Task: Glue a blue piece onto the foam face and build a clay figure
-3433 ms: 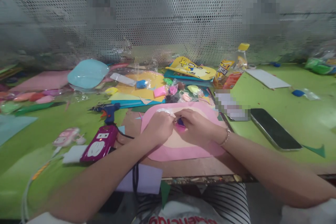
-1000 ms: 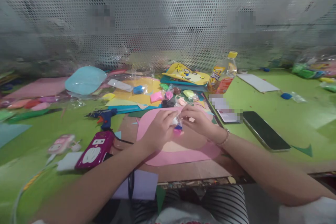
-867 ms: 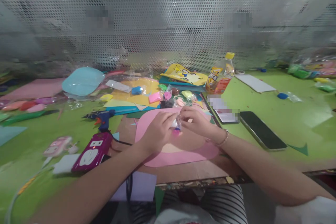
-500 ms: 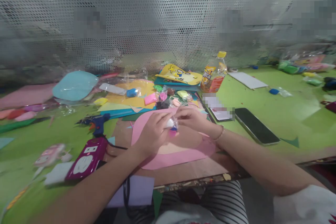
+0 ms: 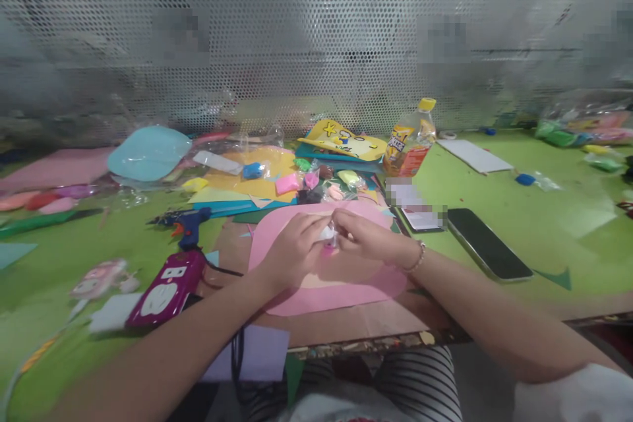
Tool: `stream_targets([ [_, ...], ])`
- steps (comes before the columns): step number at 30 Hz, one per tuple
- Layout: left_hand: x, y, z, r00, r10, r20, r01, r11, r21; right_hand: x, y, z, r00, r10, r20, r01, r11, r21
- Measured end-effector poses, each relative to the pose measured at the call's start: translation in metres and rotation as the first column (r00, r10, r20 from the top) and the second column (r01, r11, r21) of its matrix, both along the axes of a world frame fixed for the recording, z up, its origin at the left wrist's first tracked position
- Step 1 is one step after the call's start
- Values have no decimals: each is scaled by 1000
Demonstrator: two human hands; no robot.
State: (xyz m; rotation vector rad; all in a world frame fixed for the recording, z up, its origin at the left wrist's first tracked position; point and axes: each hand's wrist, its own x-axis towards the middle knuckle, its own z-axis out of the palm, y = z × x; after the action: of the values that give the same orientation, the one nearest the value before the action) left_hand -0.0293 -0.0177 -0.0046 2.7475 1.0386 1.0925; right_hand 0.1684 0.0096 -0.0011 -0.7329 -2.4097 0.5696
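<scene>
Both hands meet over a pink rounded sheet (image 5: 291,301) with a peach-coloured shape on it. My left hand (image 5: 295,244) is closed around a small clear packet of white clay-like material (image 5: 326,233). My right hand (image 5: 360,235) pinches the packet's right side, its fingertips close to the left hand's. The fingers cover much of the packet. Just beneath the packet shows a small bright pink piece (image 5: 329,250); whether it touches the packet I cannot tell.
Left are a blue glue gun (image 5: 190,227) and a magenta case (image 5: 167,290) with a cable. Small coloured clay packets (image 5: 287,183) lie behind the sheet. A bottle (image 5: 411,138) stands at the back; a phone (image 5: 487,244) lies right. Perforated metal (image 5: 316,46) rises behind the table.
My right hand has closed in on the packet, its fingers now more curled. The blue patch seen under the packet before is now out of sight. The view has shifted slightly.
</scene>
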Motion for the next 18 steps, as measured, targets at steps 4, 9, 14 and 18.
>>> stream_targets([
  [4,1,1,3,997,57,50,-59,998,34,-2,1,-2,985,-118,-125,105,989,-104],
  [9,0,2,3,995,65,74,-68,997,29,-2,6,1,973,-17,-229,11,1000,-28],
  [14,0,3,1,996,50,76,-51,999,9,-4,3,0,964,-26,-263,84,974,211],
  [18,0,2,-1,994,59,92,-55,998,-40,-2,-3,2,963,-91,-254,181,917,356],
])
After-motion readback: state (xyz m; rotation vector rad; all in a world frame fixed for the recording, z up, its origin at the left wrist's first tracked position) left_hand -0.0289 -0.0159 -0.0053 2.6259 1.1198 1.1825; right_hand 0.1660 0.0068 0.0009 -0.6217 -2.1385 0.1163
